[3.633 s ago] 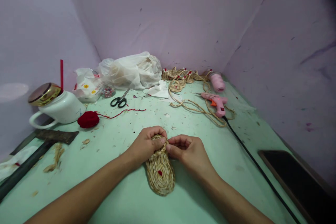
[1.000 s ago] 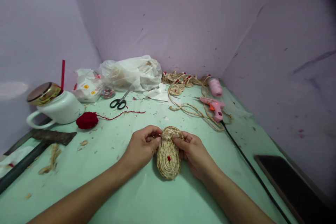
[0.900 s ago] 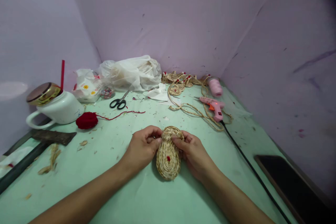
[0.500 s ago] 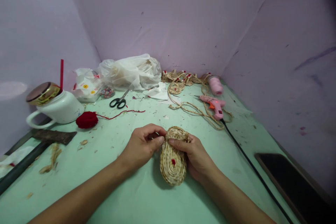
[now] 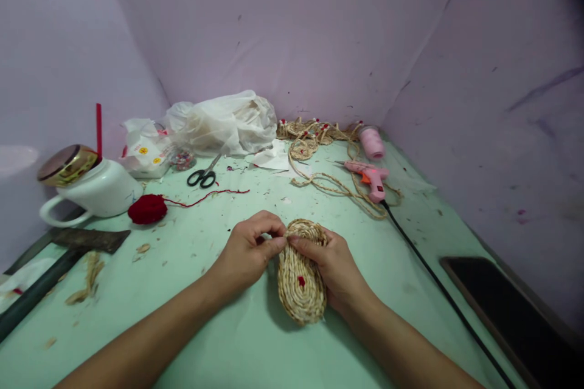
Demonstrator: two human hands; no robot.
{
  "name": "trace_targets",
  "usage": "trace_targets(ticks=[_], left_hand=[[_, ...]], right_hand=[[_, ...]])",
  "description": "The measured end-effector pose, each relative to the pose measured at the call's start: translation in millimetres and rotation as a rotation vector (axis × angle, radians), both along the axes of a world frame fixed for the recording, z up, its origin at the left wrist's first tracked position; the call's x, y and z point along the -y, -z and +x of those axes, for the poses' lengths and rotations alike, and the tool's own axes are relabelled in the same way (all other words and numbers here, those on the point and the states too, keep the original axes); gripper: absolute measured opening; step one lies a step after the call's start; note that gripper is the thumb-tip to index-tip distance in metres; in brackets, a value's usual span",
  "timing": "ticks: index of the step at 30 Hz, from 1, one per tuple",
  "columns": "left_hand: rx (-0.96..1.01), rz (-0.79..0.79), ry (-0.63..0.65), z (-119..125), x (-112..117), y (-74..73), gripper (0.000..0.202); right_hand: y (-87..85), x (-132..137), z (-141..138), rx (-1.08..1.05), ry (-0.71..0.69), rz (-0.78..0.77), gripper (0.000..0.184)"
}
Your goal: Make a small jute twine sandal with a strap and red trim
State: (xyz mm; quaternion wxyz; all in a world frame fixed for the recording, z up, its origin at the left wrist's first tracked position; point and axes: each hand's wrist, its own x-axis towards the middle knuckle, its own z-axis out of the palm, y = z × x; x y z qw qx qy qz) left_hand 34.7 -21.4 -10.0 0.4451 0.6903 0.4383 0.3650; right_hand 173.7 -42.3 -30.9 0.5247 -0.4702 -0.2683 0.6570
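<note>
Left of the glue gun [image 5: 373, 177] and nearer me, my right hand [image 5: 341, 267] grips the coil [image 5: 297, 302] by one side while my left hand [image 5: 250, 248] pinches its opposite edge. I seem to be working that edge; the next move probably calls for a steady right grip.

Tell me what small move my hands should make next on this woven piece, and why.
Perhaps press lightly with your left hand at the upper left edge of the woven piece: its fingertips pinch there, while your right hand steadies the opposite side, thumb across the front.
</note>
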Motion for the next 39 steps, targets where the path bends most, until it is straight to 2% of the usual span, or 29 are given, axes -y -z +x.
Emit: trace_targets(ticks=[11,16,19,23,30,35,37,39], left_hand=[[0.008,-0.039,-0.01,3.7,4.6,-0.3,0.01],[0.072,-0.095,0.009,-1.1,3.2,-2.2,0.012],[0.105,-0.23,-0.064,-3.7,3.5,-5.1,0.027],[0.151,-0.401,-0.105,-1.2,5.5,-4.8,0.029],[0.233,-0.471,-0.168,5.2,7.5,0.3,0.028],[0.28,-0.476,-0.246,3.8,4.3,1.8,0.027],[0.292,-0.469,-0.289,2.5,2.1,4.1,0.027],[0.292,-0.458,-0.327,1.2,0.3,7.7,0.028]], right_hand=[[2.3,-0.4,-0.3,0.062,0.057,0.034,0.016],[1.8,-2.9,2.8,-0.002,0.028,0.046,0.018],[0.7,-5.4,5.3,-0.014,0.021,0.011,0.018],[-0.8,-7.2,7.0,-0.007,0.012,-0.003,0.02],[-0.6,-4.3,4.0,0.003,-0.036,0.027,0.019],[-6.2,-6.5,9.6,-0.072,-0.19,0.053,0.029],[-7.5,-10.2,15.6,-0.011,-0.221,0.063,0.038],[-6.1,-14.7,22.2,0.143,-0.175,0.078,0.042]])
